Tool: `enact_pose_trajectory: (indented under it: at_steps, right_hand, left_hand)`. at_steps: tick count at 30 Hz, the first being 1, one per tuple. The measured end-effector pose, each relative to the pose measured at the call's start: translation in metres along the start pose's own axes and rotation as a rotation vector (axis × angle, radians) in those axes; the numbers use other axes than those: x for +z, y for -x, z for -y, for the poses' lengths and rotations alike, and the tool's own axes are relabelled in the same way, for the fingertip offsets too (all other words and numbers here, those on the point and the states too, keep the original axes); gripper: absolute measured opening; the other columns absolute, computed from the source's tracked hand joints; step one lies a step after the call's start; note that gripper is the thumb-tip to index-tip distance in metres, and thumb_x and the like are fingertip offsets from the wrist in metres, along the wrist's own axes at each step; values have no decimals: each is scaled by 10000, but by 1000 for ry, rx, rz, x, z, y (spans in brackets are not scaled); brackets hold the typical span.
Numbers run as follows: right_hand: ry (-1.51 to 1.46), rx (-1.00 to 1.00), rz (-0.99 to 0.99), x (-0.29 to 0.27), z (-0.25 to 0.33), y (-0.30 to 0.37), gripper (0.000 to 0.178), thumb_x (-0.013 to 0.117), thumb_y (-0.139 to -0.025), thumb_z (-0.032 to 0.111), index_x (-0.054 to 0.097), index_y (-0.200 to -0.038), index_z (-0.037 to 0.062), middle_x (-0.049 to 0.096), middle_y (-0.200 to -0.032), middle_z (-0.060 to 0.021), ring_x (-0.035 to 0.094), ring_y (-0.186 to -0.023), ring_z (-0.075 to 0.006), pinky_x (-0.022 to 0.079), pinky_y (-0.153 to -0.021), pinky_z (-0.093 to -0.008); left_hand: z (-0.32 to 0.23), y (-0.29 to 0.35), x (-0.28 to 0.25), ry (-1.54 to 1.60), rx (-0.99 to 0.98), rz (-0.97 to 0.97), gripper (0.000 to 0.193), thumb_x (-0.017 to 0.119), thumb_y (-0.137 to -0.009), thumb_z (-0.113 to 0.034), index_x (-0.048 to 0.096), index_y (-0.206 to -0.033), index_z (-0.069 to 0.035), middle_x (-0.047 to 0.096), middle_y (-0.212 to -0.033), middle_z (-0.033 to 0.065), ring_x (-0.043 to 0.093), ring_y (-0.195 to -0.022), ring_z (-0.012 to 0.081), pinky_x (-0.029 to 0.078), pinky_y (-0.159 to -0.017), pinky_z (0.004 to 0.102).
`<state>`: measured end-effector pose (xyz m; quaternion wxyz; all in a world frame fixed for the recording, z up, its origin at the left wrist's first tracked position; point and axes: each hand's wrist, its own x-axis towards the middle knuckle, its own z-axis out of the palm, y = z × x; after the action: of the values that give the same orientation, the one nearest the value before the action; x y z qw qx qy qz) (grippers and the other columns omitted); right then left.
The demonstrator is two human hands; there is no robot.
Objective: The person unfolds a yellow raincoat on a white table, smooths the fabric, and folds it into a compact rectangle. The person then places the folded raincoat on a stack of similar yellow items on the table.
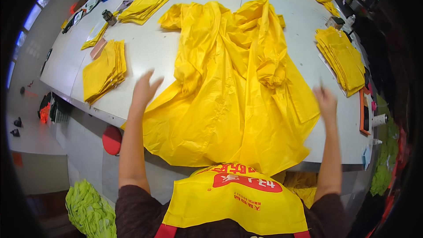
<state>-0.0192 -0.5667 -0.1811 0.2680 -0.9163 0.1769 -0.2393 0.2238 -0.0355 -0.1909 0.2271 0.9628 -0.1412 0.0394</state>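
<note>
A large yellow garment of thin, shiny fabric (220,105) lies spread across the table in front of me, its two sleeves folded inward and their cuffs gathered. It looks like a raincoat or smock. Its lower edge hangs over the table's near side. My left hand (146,89) hovers beside its left edge, fingers apart and holding nothing. On the other side, my right hand (326,101) is closed and slightly blurred next to the garment's right corner. A small dark tip shows above its fingers; what it belongs to cannot be made out.
Stacks of folded yellow cloth lie at left (105,70), far left (143,6) and right (341,59) on the white table (145,44). An orange-edged tray (365,110) and a spool (380,120) sit at the right edge. A red round seat (112,140) stands below left.
</note>
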Motion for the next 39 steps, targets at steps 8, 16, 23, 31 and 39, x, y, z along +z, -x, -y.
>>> enact_pose_trajectory:
  at_steps: [8,16,23,31,39]
  right_hand:
    - [-2,161,-28,102,-17,184,335,721,-700,183,582,-936,-9,606,-810,-142,579,-741,-256,461,-680,-333]
    - [328,376,-124,9,-153,190,198,489,-765,86,549,-921,-19,577,-780,-225,548,-700,-387,436,-631,-420]
    - [686,1028,-250,-84,-148,194,348,546,-790,299,550,-1040,57,615,-1004,-169,573,-915,-359,440,-781,-428]
    - [239,503,-440,-10,-180,195,224,590,-811,176,593,-933,-11,621,-914,-138,580,-833,-258,446,-768,-331]
    - [-316,-13,344,155,132,93,137,532,-847,36,557,-962,-34,573,-727,-46,523,-633,-125,438,-610,-241]
  left_hand:
    - [89,85,71,-305,-220,-4,439,606,-787,-411,533,-1045,-63,564,-1009,150,514,-979,345,435,-789,404]
    - [138,127,39,49,-495,-199,280,488,-840,-265,575,-767,-9,590,-780,199,563,-746,378,433,-658,443]
    - [189,275,51,65,-972,870,275,518,-800,-249,645,-818,-6,651,-841,191,639,-758,295,506,-647,375]
    - [131,146,-1,130,-553,-20,299,589,-801,-278,587,-976,-35,629,-865,171,609,-841,317,464,-711,401]
    - [119,27,52,-71,156,-270,352,595,-678,-13,561,-1024,-69,574,-916,151,567,-825,316,461,-697,417]
